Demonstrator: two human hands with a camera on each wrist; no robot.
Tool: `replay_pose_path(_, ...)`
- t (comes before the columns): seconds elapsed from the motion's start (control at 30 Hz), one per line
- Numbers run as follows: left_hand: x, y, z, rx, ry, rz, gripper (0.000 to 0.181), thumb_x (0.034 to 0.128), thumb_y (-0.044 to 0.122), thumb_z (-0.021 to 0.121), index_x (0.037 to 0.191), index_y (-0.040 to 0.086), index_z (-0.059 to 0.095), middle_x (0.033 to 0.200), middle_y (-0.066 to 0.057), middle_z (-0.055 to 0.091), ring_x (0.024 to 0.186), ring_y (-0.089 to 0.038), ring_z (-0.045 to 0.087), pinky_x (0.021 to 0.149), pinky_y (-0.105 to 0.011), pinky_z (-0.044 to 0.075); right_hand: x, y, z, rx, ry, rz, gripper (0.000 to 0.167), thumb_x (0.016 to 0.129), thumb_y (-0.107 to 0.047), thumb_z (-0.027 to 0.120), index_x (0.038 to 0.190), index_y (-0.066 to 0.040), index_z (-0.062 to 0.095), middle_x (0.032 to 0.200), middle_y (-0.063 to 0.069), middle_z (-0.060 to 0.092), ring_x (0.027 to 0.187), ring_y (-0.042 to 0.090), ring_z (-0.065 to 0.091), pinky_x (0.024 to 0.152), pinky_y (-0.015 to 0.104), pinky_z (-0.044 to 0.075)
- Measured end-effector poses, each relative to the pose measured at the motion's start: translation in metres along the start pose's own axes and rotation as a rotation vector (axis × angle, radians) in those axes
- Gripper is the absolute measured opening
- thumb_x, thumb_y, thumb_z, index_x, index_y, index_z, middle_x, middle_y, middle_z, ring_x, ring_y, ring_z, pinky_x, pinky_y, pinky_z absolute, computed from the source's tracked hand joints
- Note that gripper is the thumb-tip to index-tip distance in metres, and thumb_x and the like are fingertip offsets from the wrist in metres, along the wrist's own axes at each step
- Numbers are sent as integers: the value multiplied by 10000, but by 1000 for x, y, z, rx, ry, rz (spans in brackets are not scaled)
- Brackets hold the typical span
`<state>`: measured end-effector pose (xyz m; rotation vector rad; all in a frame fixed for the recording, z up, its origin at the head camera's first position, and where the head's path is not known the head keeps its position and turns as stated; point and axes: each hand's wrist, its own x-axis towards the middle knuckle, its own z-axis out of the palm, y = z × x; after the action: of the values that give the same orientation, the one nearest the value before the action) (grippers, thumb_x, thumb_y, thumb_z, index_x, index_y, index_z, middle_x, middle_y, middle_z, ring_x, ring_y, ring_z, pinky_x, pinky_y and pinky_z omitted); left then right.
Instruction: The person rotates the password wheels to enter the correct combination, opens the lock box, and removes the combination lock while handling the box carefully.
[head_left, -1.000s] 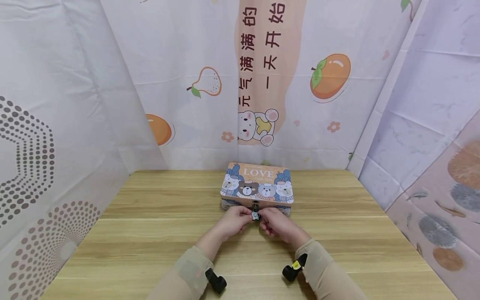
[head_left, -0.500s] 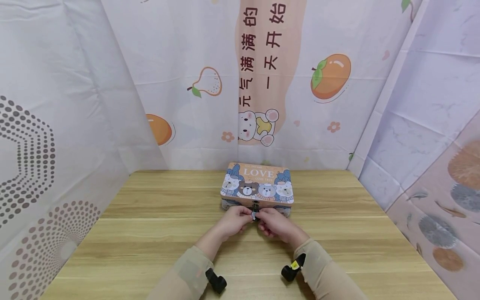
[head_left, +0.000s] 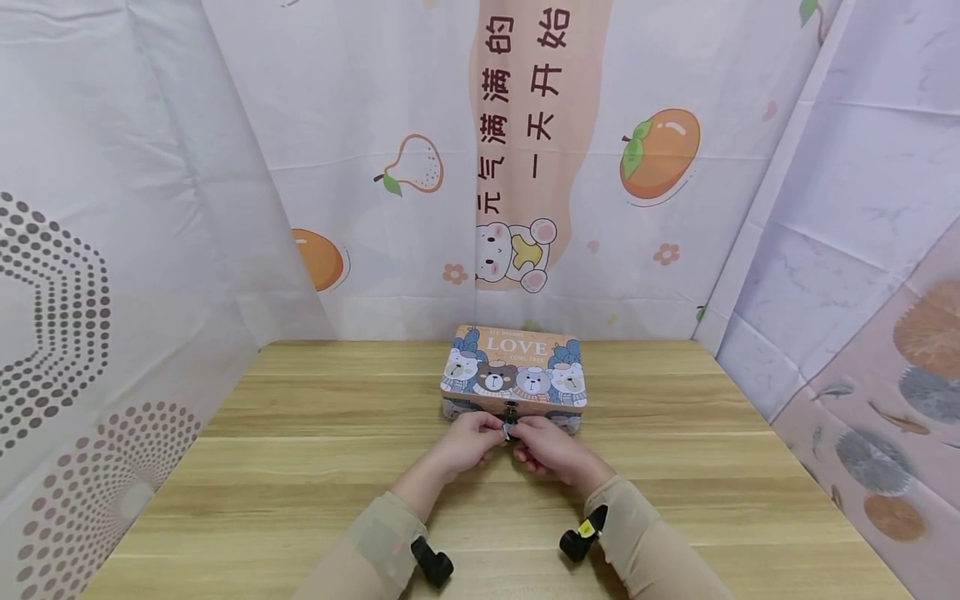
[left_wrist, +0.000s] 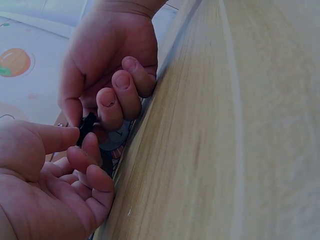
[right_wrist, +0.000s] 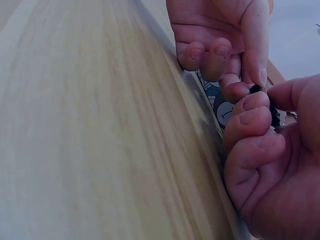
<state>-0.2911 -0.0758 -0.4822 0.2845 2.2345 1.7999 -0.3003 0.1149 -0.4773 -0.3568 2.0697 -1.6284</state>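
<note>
A tin box (head_left: 517, 367) printed with bears and the word LOVE stands closed towards the back of the table. At its front latch (head_left: 512, 410) is a small black padlock (head_left: 508, 431) with a pale front, mostly covered by fingers. My left hand (head_left: 468, 442) pinches the padlock from the left between thumb and fingers. From the right, my right hand (head_left: 553, 450) pinches it too, its other fingers curled. Both wrist views show only the dark edge of the padlock (left_wrist: 87, 128) between the fingertips; its shackle is hidden.
The box rests on a wood-grain table (head_left: 360, 392). Behind it hangs a white curtain (head_left: 390, 250) with fruit prints and lettering. Patterned cloth also hangs along the left and right sides. Each sleeve carries a small black camera (head_left: 432, 562).
My right hand has shifted slightly left, and its thumb now covers more of the padlock's pale front. My left hand and the box have stayed in place.
</note>
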Motion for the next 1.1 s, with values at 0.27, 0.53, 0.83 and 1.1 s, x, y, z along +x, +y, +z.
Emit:
replay_pose_path(0.27,2,-3,1,3,4,7,163,987,93,628,1076,-43,628,897,-117,684,591,-131,483,529,-261,420,-1,0,1,19,-3,-14,268,1048,-208,434,1020,26,560,630,27,492,466,107,384,414,215,303)
replay_pose_path(0.53,1,-3,1,1,4,9,158,980,85,631,1070,-44,628,889,-116,681,591,-132,484,529,-259,420,0,2,1,29,6,-10,280,1050,-216,421,1009,25,560,624,27,493,468,112,394,410,217,309)
replay_pose_path(0.83,1,-3,0,-1,8,19,144,961,59,634,1055,-50,634,855,-116,672,577,-128,478,518,-255,416,-1,1,0,84,30,-26,322,1026,-203,398,903,60,539,612,36,514,480,123,439,414,233,344)
replay_pose_path(1.1,2,-3,0,4,9,15,148,965,60,630,1065,-49,628,868,-111,685,577,-127,478,519,-252,418,-2,-1,-1,68,30,-18,312,1028,-220,408,932,43,545,635,38,524,500,126,450,432,236,366)
